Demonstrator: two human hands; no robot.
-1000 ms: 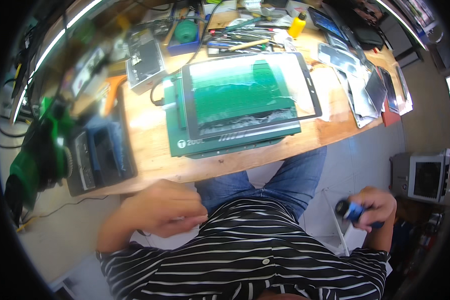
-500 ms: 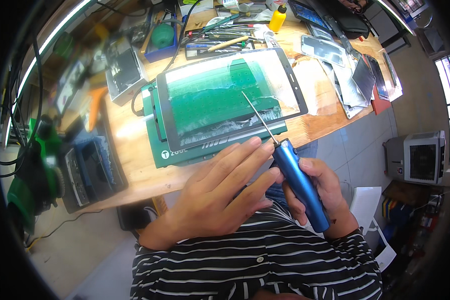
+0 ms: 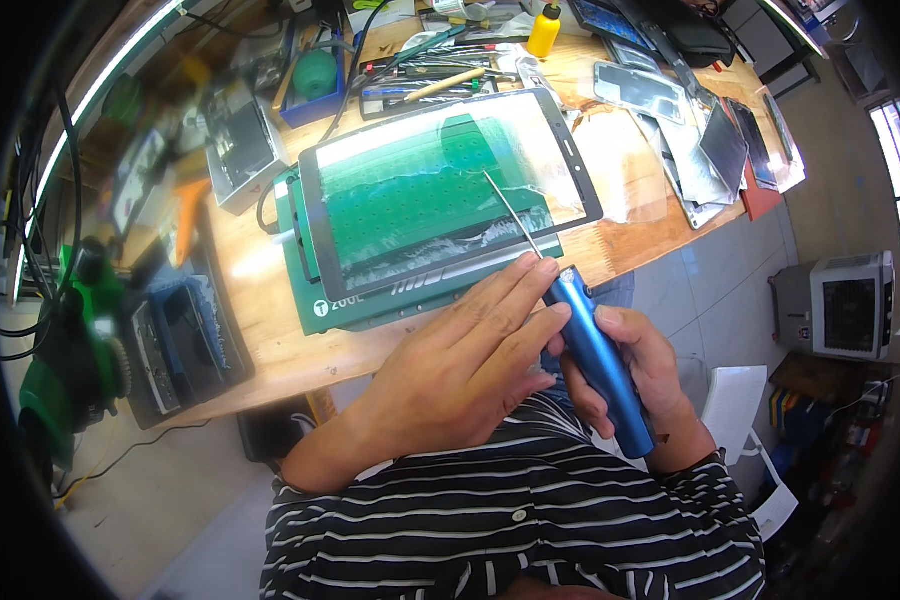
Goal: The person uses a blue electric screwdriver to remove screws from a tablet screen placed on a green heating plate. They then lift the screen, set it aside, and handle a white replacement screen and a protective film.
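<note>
My right hand (image 3: 638, 365) grips a blue cylindrical handheld tool (image 3: 602, 350) with a long thin metal shaft. The shaft reaches up and left over a tablet's front glass (image 3: 320, 215), which has a black border and whitish, smeared residue. Under the glass is a flat green machine (image 3: 315, 312) with a perforated plate. My left hand (image 3: 460, 365) has its fingers stretched out, palm down, fingertips against the tool's neck and the base of the shaft. Whether its thumb presses on anything is hidden. The shaft's tip appears over the glass; contact cannot be made out.
Behind the glass lie a tray of tools (image 3: 440, 90), a yellow bottle (image 3: 544, 32) and a blue box with a green ball-like thing (image 3: 316, 73). Phones and screen panels (image 3: 700, 150) pile up at right. A white open box (image 3: 245, 150) and a dark tray (image 3: 185, 340) stand left.
My left fingertips have shifted slightly up and right, closer onto the base of the shaft. My right hand still holds the tool. The whole view has shifted slightly.
</note>
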